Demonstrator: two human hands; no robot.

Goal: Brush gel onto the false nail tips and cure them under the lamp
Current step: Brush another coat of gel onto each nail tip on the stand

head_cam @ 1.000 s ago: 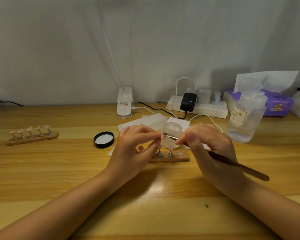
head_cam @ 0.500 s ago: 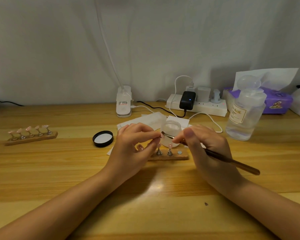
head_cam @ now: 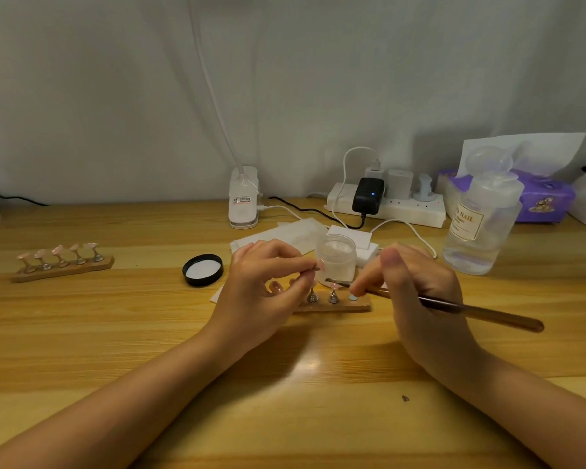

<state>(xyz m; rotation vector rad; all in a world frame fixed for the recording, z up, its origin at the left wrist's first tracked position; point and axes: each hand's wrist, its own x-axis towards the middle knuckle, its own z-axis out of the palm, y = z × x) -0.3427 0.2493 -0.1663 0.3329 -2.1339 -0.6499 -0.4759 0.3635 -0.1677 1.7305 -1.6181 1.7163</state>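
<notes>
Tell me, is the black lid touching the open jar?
Apart. The head view shows bare wood and white paper between the black lid and the open jar.

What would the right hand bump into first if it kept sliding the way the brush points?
Probably the left hand. The right hand aims its brush leftward, bristles near the nail tip pinched in the left fingers. Depth is unclear; it could pass just below.

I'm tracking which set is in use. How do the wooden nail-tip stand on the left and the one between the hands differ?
The left stand carries five tips on pegs, all in place; the middle stand shows two pegs and one bare spot, the rest hidden by the left hand. The left stand sits alone, untouched; the middle stand lies right below the right hand and its brush. Both are flat wooden strips with metal pegs.
</notes>
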